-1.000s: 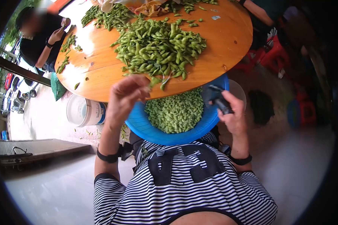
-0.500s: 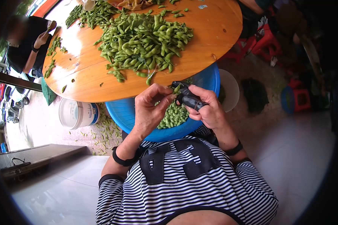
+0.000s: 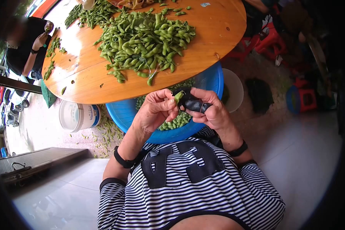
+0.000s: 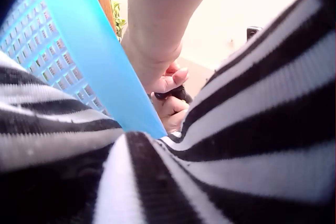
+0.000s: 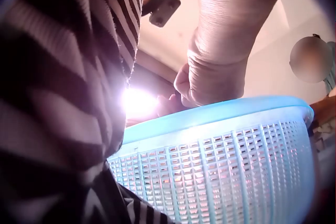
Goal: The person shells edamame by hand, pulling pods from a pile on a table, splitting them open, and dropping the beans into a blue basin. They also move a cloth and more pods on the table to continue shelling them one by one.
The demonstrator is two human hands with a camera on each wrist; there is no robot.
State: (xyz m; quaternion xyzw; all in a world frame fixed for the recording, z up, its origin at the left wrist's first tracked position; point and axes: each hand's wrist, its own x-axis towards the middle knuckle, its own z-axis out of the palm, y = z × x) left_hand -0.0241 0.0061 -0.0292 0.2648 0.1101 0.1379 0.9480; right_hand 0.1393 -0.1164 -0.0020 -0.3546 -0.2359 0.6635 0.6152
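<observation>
Over the blue basket (image 3: 207,82) my two hands meet. My left hand (image 3: 157,109) pinches a green soybean pod (image 3: 178,96) between thumb and fingers. My right hand (image 3: 209,109) grips a small black tool (image 3: 191,102) whose tip is at the pod. Trimmed green pods (image 3: 174,122) fill the basket in my lap. A large heap of pods (image 3: 145,38) lies on the round wooden table (image 3: 218,34) just beyond. The left wrist view shows the basket wall (image 4: 79,56) and both hands' fingers (image 4: 170,95); the right wrist view shows the basket (image 5: 220,161) under my right hand (image 5: 215,77).
A white bucket (image 3: 78,115) stands on the floor to the left, with pod scraps (image 3: 107,132) scattered beside it. A white bowl (image 3: 234,90) sits right of the basket. Red stools (image 3: 270,42) stand at the far right. Another person (image 3: 28,42) sits at the table's far left.
My left hand came down from the table edge with a pod and joined my right hand over the basket. The pod now sits closer against the black tool.
</observation>
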